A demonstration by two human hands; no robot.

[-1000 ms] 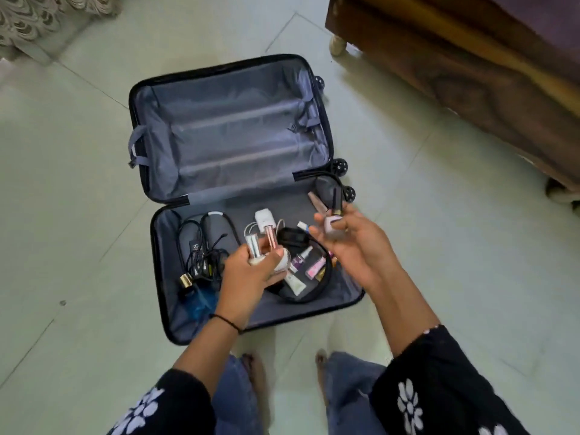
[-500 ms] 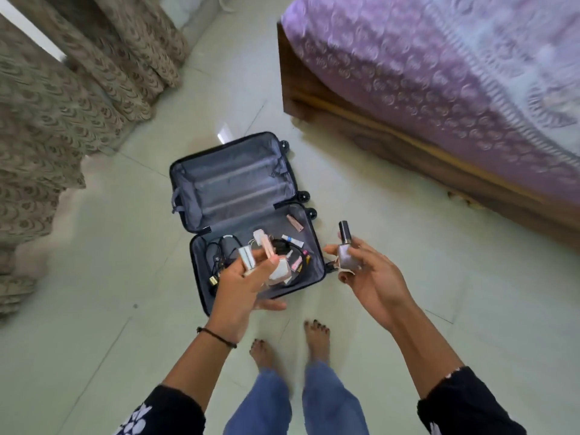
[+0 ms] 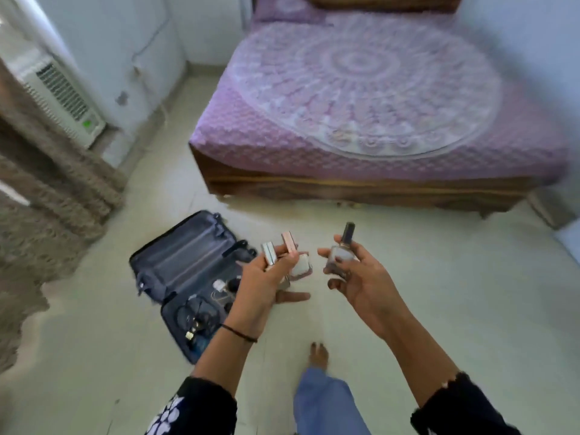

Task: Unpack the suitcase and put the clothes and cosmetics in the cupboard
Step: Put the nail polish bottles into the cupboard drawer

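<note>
Now, down low, bare foot (image 3: 318,356) on the pale floor (image 3: 455,296). Just ahead, left hand (image 3: 260,287), grip curled tight round a cluster of little cosmetics (image 3: 290,257). Alongside, right hand (image 3: 361,277), grip pinching a nail polish bottle (image 3: 340,254) upright, dark cap on top. Beyond the left wrist, suitcase (image 3: 185,262) flat open on the floor, cables (image 3: 194,315) tangled in the near half. Farthest back, bed (image 3: 361,98) under a purple cover.
</note>
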